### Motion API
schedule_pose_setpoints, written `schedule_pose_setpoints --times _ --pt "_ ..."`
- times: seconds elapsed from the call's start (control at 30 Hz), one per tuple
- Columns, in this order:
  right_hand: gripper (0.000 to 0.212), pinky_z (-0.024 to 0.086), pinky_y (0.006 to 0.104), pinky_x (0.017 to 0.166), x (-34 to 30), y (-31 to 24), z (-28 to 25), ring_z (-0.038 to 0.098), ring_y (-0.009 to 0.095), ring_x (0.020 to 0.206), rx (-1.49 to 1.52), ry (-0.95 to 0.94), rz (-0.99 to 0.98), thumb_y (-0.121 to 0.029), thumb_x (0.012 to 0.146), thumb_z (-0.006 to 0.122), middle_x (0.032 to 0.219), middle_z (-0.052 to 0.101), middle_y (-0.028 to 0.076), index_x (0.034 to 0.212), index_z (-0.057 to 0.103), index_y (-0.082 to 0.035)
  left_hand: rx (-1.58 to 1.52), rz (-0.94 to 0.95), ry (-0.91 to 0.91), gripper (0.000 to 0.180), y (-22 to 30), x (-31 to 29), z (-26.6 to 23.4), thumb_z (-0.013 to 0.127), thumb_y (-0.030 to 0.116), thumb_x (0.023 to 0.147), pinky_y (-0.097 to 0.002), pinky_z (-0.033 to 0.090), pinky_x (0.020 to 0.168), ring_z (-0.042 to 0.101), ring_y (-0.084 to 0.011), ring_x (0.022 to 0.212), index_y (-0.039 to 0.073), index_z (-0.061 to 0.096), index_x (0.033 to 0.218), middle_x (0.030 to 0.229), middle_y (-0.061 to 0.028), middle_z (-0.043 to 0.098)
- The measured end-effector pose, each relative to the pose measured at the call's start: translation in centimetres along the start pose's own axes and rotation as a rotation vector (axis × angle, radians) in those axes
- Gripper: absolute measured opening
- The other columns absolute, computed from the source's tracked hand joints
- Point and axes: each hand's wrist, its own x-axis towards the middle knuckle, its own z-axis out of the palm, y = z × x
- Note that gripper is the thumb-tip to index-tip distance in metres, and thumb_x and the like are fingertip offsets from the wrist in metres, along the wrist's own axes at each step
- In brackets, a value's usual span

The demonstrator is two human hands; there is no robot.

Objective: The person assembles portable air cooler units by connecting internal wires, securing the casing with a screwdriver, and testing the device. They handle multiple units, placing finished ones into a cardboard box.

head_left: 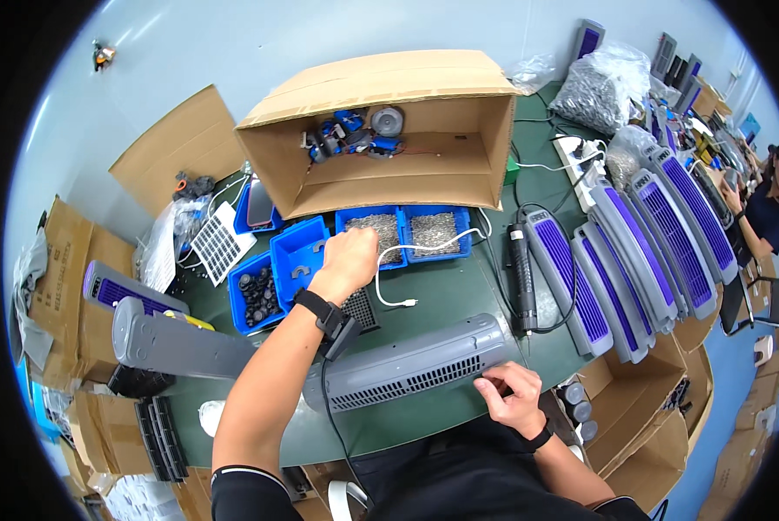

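Observation:
A long grey plastic housing [407, 354] with a row of slots lies on the green table in front of me. My left hand [351, 258] reaches over it to the blue bins, at the near edge of a bin of small metal screws [379, 231]. Its fingers are curled in, and the tips are hidden from above. Beside the housing's right end is my right hand [513, 399], thumb and fingers bent toward each other; anything between them is too small to make out. A black electric screwdriver [521, 276] with a cord stands upright to the right.
A second screw bin [435, 234] adjoins the first. Left of them are a blue bin with grey clips [300, 271] and one of black parts [259, 297]. An open cardboard box [389, 187] holds motors. Several grey-purple housings [572, 278] stand at right; a co-worker [767, 208] is beyond.

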Motion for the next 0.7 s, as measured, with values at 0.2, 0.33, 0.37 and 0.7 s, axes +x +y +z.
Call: schedule_pose_setpoints --times 0.2,0.33,0.37,0.7 --pt "0.016 0.044 0.0268 0.046 -0.2 0.4 -0.3 0.058 0.014 0.047 0.005 -0.004 -0.011 -0.006 0.081 0.084 0.068 0.066 0.007 0.080 0.069 -0.001 -0.219 0.026 0.070 0.014 0.3 -0.1 0.0 0.071 0.005 0.083 -0.0496 0.058 0.081 0.073 -0.0404 0.092 0.008 0.080 0.093 0.093 -0.0222 0.075" --pt "0.015 0.044 0.0263 0.046 -0.1 0.3 -0.1 0.058 0.014 0.047 0.014 -0.003 -0.033 -0.005 0.081 0.083 0.068 0.066 0.007 0.080 0.069 -0.001 -0.286 0.112 0.074 0.012 -1.0 -0.3 0.3 0.072 0.005 0.085 -0.0499 0.056 0.079 0.072 -0.0421 0.089 0.004 0.078 0.094 0.091 -0.0236 0.074" --pt "0.015 0.044 0.0263 0.046 -0.1 0.3 -0.1 0.058 0.014 0.047 0.007 -0.001 -0.036 -0.005 0.081 0.083 0.068 0.066 0.007 0.080 0.069 -0.001 -0.268 0.117 0.028 0.011 -0.8 -0.3 0.1 0.072 0.006 0.085 -0.0505 0.056 0.078 0.071 -0.0428 0.088 0.003 0.078 0.093 0.090 -0.0243 0.073" --pt "0.018 0.045 0.0287 0.047 0.0 0.1 -0.1 0.061 0.017 0.049 -0.024 -0.007 -0.014 -0.008 0.079 0.087 0.065 0.064 0.006 0.078 0.069 -0.003 -0.284 0.163 0.065 0.014 -0.3 -0.2 0.0 0.070 0.012 0.087 -0.0501 0.055 0.077 0.070 -0.0442 0.084 0.000 0.077 0.091 0.086 -0.0251 0.071"
